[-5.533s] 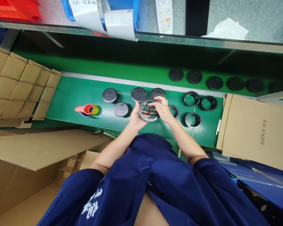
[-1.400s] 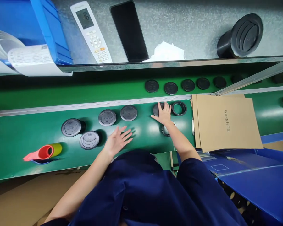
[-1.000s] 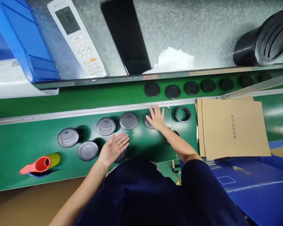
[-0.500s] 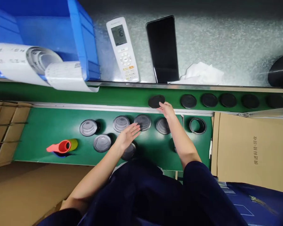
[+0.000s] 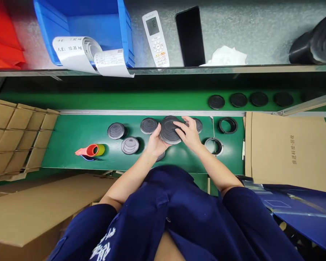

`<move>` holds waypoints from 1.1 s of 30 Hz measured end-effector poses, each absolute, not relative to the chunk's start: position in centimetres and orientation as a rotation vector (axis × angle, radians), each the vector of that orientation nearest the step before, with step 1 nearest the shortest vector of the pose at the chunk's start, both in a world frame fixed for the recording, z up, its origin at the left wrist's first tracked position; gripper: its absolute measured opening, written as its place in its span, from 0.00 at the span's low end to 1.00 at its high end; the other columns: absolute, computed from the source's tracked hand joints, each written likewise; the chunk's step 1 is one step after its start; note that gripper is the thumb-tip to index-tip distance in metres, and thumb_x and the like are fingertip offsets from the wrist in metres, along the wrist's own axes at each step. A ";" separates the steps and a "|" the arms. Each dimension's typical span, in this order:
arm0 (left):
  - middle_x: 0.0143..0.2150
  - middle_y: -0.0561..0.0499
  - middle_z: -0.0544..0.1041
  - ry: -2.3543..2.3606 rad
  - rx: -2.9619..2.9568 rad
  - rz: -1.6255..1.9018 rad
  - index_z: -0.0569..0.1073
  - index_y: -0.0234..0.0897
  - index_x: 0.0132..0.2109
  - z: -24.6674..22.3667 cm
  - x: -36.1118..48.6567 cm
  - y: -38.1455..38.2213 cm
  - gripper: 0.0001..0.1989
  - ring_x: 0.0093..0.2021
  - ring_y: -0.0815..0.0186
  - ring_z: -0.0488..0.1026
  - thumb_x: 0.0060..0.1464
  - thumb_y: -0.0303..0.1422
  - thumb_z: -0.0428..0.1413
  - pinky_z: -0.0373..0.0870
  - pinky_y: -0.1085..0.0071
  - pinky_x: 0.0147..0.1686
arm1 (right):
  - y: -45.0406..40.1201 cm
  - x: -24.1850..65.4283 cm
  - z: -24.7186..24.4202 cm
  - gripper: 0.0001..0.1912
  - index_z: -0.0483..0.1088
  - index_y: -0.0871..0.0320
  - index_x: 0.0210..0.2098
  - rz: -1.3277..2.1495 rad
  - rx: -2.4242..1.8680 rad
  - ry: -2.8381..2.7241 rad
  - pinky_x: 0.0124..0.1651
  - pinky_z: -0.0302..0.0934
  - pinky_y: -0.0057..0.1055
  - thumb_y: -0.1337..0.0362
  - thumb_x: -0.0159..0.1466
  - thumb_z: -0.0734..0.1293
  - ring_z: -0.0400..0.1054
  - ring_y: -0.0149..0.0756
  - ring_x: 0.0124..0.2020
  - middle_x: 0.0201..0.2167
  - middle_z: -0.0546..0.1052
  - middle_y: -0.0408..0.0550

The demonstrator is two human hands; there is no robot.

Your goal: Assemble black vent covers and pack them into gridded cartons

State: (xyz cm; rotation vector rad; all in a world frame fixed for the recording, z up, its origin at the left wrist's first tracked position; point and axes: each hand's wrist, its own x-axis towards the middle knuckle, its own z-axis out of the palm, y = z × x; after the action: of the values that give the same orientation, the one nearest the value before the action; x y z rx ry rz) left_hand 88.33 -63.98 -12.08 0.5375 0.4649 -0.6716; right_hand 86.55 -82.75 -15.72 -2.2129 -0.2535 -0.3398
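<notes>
A black round slatted disc [image 5: 170, 131] is raised between my two hands above the green bench [image 5: 70, 127]. My left hand [image 5: 157, 143] grips it at its left and lower edge, thumb up along the side. My right hand [image 5: 189, 135] has its curled fingertips on the disc's top right. Around them stand similar round black pieces, such as one [image 5: 149, 125] to the left and another [image 5: 130, 145] lower left. To the right lie two open black rings, an upper one [image 5: 235, 125] and a lower one [image 5: 220, 148].
Black discs [image 5: 216, 102] line the green strip behind the bench. A metal shelf [image 5: 250, 32] above holds a blue bin [image 5: 126, 36], paper roll, remote [image 5: 157, 40], phone [image 5: 190, 38] and tissue. Cardboard [image 5: 290, 145] is at right, a box divider [image 5: 21, 137] at left, red-yellow tape [image 5: 93, 149] nearby.
The view has shifted. My left hand has closed on a slatted disc and lifted it. My right hand has come back from the rear strip to this disc; the leftmost flat disc there is gone.
</notes>
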 end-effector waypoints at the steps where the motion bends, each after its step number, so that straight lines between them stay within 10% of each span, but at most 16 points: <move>1: 0.47 0.44 0.84 0.450 0.552 -0.674 0.75 0.35 0.57 -11.9 87.8 -64.0 0.20 0.48 0.58 0.82 0.71 0.42 0.47 0.75 0.53 0.58 | -82.6 86.1 -15.6 0.21 0.77 0.50 0.55 -0.339 -2.238 -0.246 0.67 0.58 0.51 0.50 0.74 0.59 0.58 0.49 0.63 0.62 0.64 0.55; 8: 0.49 0.43 0.83 0.318 0.638 -0.774 0.77 0.34 0.53 -11.4 84.7 -64.0 0.23 0.46 0.50 0.82 0.70 0.47 0.48 0.79 0.51 0.48 | -82.5 83.2 -15.1 0.35 0.81 0.54 0.46 -0.205 -2.124 -0.150 0.70 0.54 0.48 0.41 0.74 0.49 0.59 0.46 0.63 0.61 0.66 0.54; 17: 0.50 0.39 0.82 0.299 0.639 -0.905 0.76 0.30 0.55 -11.8 82.8 -65.1 0.31 0.49 0.46 0.81 0.68 0.54 0.45 0.79 0.49 0.47 | -84.8 78.5 -14.6 0.40 0.75 0.49 0.59 -0.165 -1.951 0.078 0.73 0.50 0.50 0.37 0.73 0.43 0.58 0.44 0.68 0.65 0.67 0.51; 25: 0.52 0.42 0.82 0.464 0.766 -0.964 0.72 0.35 0.63 -14.3 80.3 -68.4 0.22 0.52 0.55 0.80 0.70 0.42 0.50 0.77 0.57 0.56 | -83.8 72.9 -17.8 0.57 0.48 0.57 0.76 0.024 -2.476 -0.240 0.72 0.45 0.63 0.31 0.60 0.66 0.35 0.64 0.76 0.76 0.41 0.64; 33: 0.79 0.52 0.48 0.339 0.946 -1.140 0.54 0.66 0.72 -16.4 80.0 -70.2 0.32 0.68 0.47 0.66 0.65 0.50 0.54 0.68 0.41 0.62 | -92.2 72.9 -23.4 0.67 0.39 0.54 0.77 0.119 -2.681 0.618 0.66 0.51 0.64 0.36 0.52 0.76 0.48 0.70 0.68 0.71 0.45 0.70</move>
State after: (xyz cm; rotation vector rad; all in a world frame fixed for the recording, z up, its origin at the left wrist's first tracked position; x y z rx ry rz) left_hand 80.00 -70.18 -16.40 0.9462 0.3392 -1.1402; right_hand 72.91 -92.23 -23.43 -2.6805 0.6178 0.1186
